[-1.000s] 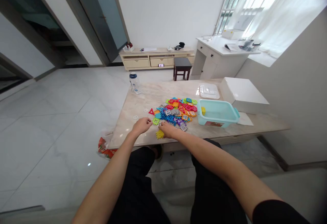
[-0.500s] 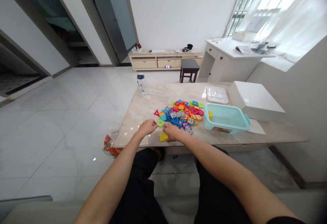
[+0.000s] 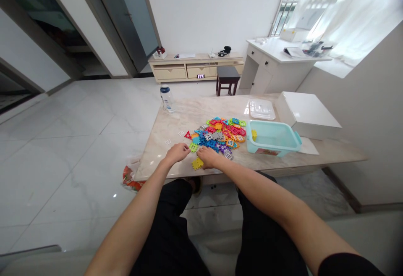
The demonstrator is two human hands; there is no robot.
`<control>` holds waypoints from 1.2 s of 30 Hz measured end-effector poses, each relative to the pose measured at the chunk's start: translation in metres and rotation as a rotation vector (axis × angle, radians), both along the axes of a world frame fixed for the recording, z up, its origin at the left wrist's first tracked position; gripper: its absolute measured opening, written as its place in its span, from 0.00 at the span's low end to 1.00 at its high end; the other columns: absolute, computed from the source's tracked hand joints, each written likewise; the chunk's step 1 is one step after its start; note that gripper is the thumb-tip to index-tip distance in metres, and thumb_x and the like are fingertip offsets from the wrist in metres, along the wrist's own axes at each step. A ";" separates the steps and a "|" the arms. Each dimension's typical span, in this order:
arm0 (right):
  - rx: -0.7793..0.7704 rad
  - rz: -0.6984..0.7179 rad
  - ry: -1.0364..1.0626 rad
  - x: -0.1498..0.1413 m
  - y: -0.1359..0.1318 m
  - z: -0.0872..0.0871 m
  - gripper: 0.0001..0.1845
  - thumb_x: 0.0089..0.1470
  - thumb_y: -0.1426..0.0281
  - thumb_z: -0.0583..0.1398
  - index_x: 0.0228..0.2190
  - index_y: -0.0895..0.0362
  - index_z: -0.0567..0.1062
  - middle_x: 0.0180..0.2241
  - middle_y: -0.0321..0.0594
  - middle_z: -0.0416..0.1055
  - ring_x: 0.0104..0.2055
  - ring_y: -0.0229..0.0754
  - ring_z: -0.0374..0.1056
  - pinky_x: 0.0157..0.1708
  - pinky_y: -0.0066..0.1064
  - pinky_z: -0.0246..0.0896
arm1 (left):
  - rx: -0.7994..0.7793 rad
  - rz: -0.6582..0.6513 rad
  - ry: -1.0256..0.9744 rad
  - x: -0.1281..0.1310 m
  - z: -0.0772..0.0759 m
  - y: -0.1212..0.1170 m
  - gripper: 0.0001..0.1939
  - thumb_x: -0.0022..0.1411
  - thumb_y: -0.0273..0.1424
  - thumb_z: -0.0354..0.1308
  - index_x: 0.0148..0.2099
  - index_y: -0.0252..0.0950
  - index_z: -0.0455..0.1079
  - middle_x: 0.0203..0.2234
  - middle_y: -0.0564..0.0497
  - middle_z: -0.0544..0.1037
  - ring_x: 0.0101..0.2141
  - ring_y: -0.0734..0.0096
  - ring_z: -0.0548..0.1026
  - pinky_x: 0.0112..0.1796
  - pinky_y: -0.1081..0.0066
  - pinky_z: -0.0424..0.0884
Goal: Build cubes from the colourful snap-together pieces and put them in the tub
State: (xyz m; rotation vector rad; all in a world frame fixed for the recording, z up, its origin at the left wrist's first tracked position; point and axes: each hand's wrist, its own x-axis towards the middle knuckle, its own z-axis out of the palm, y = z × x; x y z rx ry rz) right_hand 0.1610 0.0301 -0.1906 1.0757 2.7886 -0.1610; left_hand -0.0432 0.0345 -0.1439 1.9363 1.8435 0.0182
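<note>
A heap of colourful interlocking plastic tiles point(image 3: 218, 135) lies on the marble table top point(image 3: 163, 162). My left hand point(image 3: 177, 153) hovers at the heap's near left side, fingers drawn together, just left of a green tile point(image 3: 193, 147). My right hand point(image 3: 208, 156) rests at the heap's near edge, its fingertips among the tiles and close to a yellow tile point(image 3: 197, 163). Nothing held shows in either hand. Small white window tiles point(image 3: 168, 142) and a red triangular piece point(image 3: 188, 135) lie left of the heap.
A turquoise plastic bin point(image 3: 272, 138) with a yellow tile point(image 3: 253, 135) inside stands right of the heap. Behind it are a clear lid point(image 3: 262, 109) and a white box point(image 3: 308, 114). A water bottle point(image 3: 166, 98) stands at the far edge.
The whole view has shifted slightly as my head moved. Both hands stay at the heap's near edge, and no tile has visibly been lifted.
</note>
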 end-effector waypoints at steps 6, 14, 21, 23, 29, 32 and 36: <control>-0.009 0.068 0.012 -0.006 -0.004 0.001 0.28 0.56 0.58 0.74 0.52 0.63 0.82 0.55 0.55 0.77 0.60 0.58 0.71 0.60 0.42 0.68 | 0.022 0.033 -0.032 -0.006 0.000 -0.003 0.15 0.70 0.40 0.60 0.48 0.38 0.83 0.45 0.41 0.87 0.47 0.52 0.83 0.44 0.66 0.72; -0.043 0.041 0.024 -0.018 -0.010 0.000 0.27 0.54 0.61 0.76 0.50 0.65 0.83 0.54 0.58 0.79 0.60 0.58 0.73 0.59 0.41 0.69 | 0.029 0.078 -0.111 -0.010 -0.004 -0.004 0.11 0.67 0.38 0.63 0.42 0.37 0.84 0.39 0.41 0.87 0.42 0.53 0.83 0.43 0.66 0.71; -0.041 -0.061 0.142 -0.017 0.002 0.018 0.27 0.47 0.61 0.80 0.44 0.63 0.84 0.48 0.56 0.82 0.55 0.59 0.77 0.56 0.40 0.70 | 0.068 0.191 -0.319 -0.011 0.000 -0.005 0.13 0.66 0.39 0.62 0.41 0.36 0.82 0.41 0.40 0.87 0.44 0.54 0.83 0.44 0.66 0.75; -0.020 -0.118 0.205 -0.009 0.011 0.029 0.26 0.52 0.60 0.77 0.47 0.63 0.82 0.50 0.57 0.80 0.53 0.58 0.77 0.53 0.39 0.71 | 0.047 0.229 -0.420 -0.008 0.005 -0.005 0.17 0.69 0.41 0.58 0.44 0.34 0.80 0.42 0.39 0.87 0.42 0.55 0.84 0.41 0.66 0.76; 0.016 -0.232 0.692 0.035 0.026 0.060 0.24 0.55 0.64 0.74 0.50 0.60 0.80 0.48 0.49 0.79 0.50 0.50 0.75 0.53 0.37 0.69 | -0.157 0.319 -0.894 0.032 0.027 -0.006 0.27 0.77 0.51 0.48 0.51 0.33 0.77 0.45 0.37 0.85 0.42 0.59 0.85 0.43 0.64 0.82; 0.033 -0.208 0.920 0.059 0.023 0.067 0.23 0.54 0.67 0.74 0.50 0.58 0.79 0.48 0.48 0.79 0.51 0.50 0.74 0.54 0.38 0.68 | -0.354 0.374 -1.286 0.066 0.040 -0.005 0.26 0.78 0.52 0.50 0.49 0.33 0.76 0.41 0.39 0.85 0.39 0.60 0.84 0.44 0.61 0.82; 0.068 -0.243 1.030 0.094 0.016 0.067 0.23 0.52 0.69 0.74 0.50 0.57 0.80 0.49 0.47 0.80 0.51 0.51 0.75 0.54 0.41 0.70 | -0.469 0.307 -1.453 0.114 0.050 -0.002 0.27 0.81 0.49 0.45 0.51 0.33 0.76 0.42 0.38 0.85 0.38 0.61 0.84 0.43 0.62 0.82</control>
